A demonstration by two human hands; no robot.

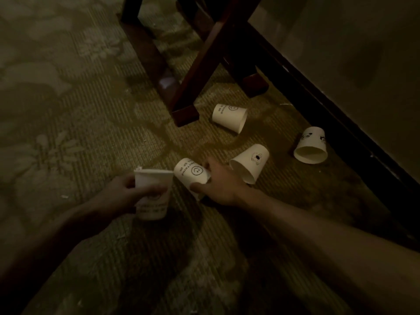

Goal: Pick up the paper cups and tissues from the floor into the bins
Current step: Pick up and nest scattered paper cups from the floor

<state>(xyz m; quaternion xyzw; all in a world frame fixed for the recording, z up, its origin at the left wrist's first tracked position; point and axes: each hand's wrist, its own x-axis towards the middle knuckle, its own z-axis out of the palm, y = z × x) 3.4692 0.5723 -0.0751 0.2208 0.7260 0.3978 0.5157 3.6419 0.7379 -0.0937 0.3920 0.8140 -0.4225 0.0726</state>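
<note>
Head view: dim room, looking down at both hands over a patterned carpet (79, 110).
Landmark: the nearest wooden leg (188, 96) of dark furniture, its square foot standing on the carpet.
Left hand (134, 192): below and left of the leg, fingers and thumb curled round the upright cup (151, 178), which it holds clear of the floor, mouth upward.
Upright cup rim: a white edge sticks up on its left side; whether it is tissue or a second cup cannot be told.
Right hand (221, 183): below and a little right of the leg, thumb and fingers closed over the mouth end of the smiley cup (191, 172).
Smiley cup: on its side below the leg, base pointing toward the upright cup and just beside its rim.
Cup by the leg (229, 118): on its side just right of the leg's foot, mouth turned away from the leg.
Drawing cup (250, 162): on its side, lower right of the leg, just beside the right hand, mouth facing the camera.
Far cup (311, 145): on its side, well right of the leg, near the dark baseboard (341, 123).
White scrap (64, 196): small, on the carpet far left of the leg and below it.
</note>
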